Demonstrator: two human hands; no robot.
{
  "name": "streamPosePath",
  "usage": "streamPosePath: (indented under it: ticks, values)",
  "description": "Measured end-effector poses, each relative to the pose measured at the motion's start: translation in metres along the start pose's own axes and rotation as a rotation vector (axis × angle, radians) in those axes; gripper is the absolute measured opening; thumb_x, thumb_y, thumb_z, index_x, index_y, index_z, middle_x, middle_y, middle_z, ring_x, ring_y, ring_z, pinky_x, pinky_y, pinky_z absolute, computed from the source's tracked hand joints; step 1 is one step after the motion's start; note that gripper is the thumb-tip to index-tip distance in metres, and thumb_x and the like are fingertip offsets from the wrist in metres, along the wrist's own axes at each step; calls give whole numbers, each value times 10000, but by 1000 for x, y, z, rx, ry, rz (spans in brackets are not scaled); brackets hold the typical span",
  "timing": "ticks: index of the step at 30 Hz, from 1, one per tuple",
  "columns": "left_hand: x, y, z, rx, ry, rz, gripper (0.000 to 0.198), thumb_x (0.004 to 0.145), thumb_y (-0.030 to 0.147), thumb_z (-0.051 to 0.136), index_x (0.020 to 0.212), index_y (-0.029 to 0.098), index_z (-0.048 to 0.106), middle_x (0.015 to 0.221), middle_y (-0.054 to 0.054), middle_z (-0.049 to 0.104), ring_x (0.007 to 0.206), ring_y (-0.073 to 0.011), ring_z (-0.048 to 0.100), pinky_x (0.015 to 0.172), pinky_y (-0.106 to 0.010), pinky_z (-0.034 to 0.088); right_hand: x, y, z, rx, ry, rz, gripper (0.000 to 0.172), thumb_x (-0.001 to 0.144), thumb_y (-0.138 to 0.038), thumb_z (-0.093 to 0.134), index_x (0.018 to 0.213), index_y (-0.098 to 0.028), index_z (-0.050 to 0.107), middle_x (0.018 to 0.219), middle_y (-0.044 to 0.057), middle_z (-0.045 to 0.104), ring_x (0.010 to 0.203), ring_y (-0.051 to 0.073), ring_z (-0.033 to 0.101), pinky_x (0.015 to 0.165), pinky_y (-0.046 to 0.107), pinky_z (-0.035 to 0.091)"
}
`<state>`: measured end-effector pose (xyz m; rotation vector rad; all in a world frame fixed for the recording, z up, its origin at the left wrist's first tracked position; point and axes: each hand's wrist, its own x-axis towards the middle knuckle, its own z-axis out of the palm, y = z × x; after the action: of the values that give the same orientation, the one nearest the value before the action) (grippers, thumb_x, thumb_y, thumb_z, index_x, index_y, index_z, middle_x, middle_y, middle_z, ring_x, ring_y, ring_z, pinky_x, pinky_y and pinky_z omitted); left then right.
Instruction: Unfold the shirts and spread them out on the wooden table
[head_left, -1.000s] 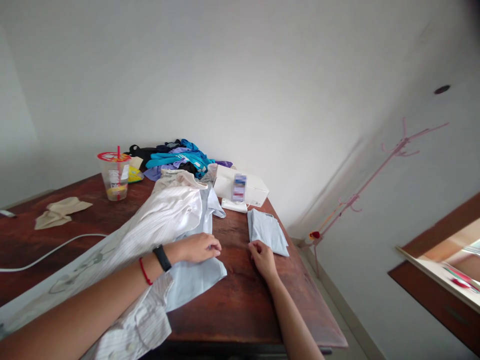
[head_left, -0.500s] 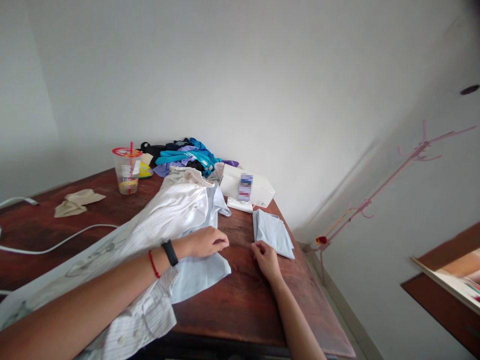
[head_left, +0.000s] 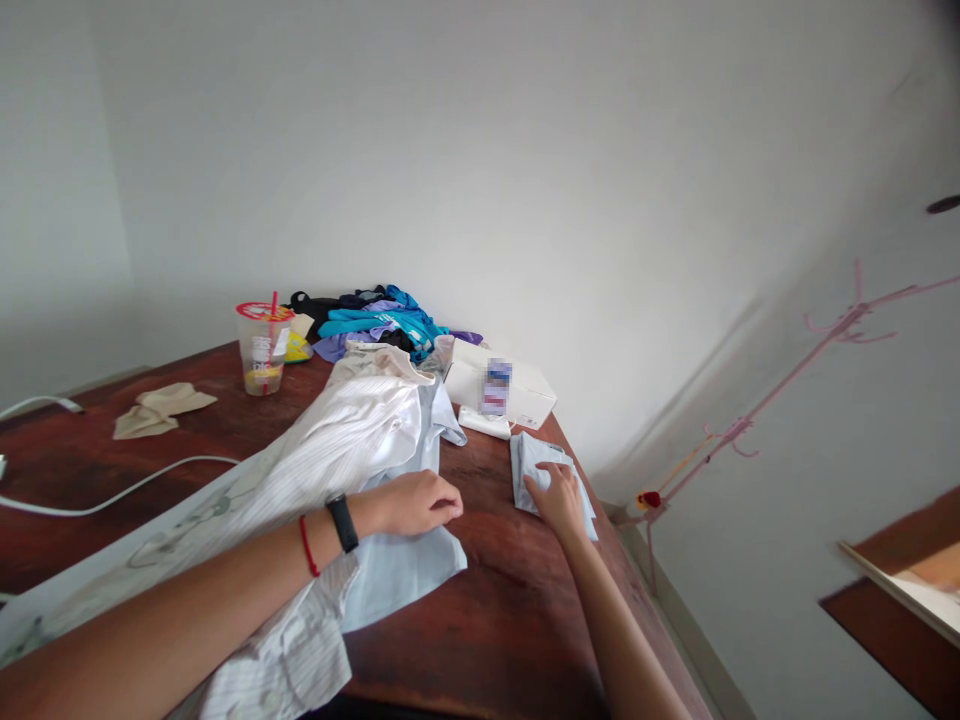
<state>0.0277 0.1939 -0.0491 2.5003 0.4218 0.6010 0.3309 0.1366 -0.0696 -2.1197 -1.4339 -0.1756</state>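
My left hand (head_left: 421,502), with a black band and a red cord at the wrist, is loosely closed over the edge of a light blue shirt (head_left: 401,585). I see nothing held in its curled fingers. Beside and partly on top of that shirt lies a white striped shirt (head_left: 360,415), its cuff hanging toward the near table edge. My right hand (head_left: 559,498) is open, fingers apart, over a folded light blue garment (head_left: 527,447) at the right side of the table. The fingertips seem to touch the cloth's top.
On the wooden table (head_left: 480,640) stand a plastic cup (head_left: 262,360) with a straw and a white box (head_left: 525,385). A heap of clothes (head_left: 390,325) lies against the wall. Beige cloth (head_left: 161,408) and a white cable (head_left: 150,485) are at left. A pink coat rack (head_left: 795,385) leans right.
My right hand has moved from the near corner of the folded garment onto its top, and its fingers have spread. My left hand stays almost in place. The view has tilted slightly.
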Motion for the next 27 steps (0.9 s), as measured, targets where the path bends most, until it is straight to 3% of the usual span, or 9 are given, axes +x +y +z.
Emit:
streamPosePath:
  ticks: [3,6,11,15,20,23,27]
  values:
    - [0,-1,1,-3,5,-5,233,940,290,534,950,227,758,922,-24,769,820,-179,690,754,-252,443,1,9,10,-135,-92,135,696,810,-621,595,1357,-192,569,1384,171,514,1260,378,501,1016,493,398]
    - [1,0,0,10,-19,3,237,948,290,525,941,227,753,909,-20,766,799,-171,681,738,-252,435,-6,10,19,-183,-167,140,784,801,-661,592,1421,-190,503,1437,164,480,1296,375,478,1068,519,340]
    - [3,4,-3,14,-41,0,250,961,289,509,933,211,745,883,-18,756,773,-163,670,710,-252,415,-11,2,17,-189,-142,158,605,854,-496,568,1375,-190,532,1399,159,511,1265,344,507,1061,482,331]
    - [5,6,-5,6,-63,6,250,961,273,499,924,202,736,894,-20,745,790,-160,657,731,-249,421,-10,4,15,-129,-91,188,353,843,-339,548,1157,-195,620,1232,144,593,1151,323,556,985,446,369]
    - [7,10,-7,-15,-102,-37,242,956,266,497,902,197,722,875,-15,732,792,-156,647,733,-246,437,-3,16,14,287,140,260,102,790,-277,543,845,-201,580,966,93,620,964,286,567,893,403,377]
    - [8,13,-9,-23,-100,-74,255,966,297,495,966,205,733,886,-18,739,803,-159,660,740,-249,456,5,31,8,486,279,340,148,809,-354,503,853,-216,532,830,36,582,840,245,546,795,355,391]
    - [9,14,-9,-27,-92,-129,272,966,327,506,1073,211,728,933,-29,753,838,-171,684,757,-256,490,15,48,-8,714,466,445,247,800,-444,480,880,-212,506,796,-7,531,770,192,511,707,294,389]
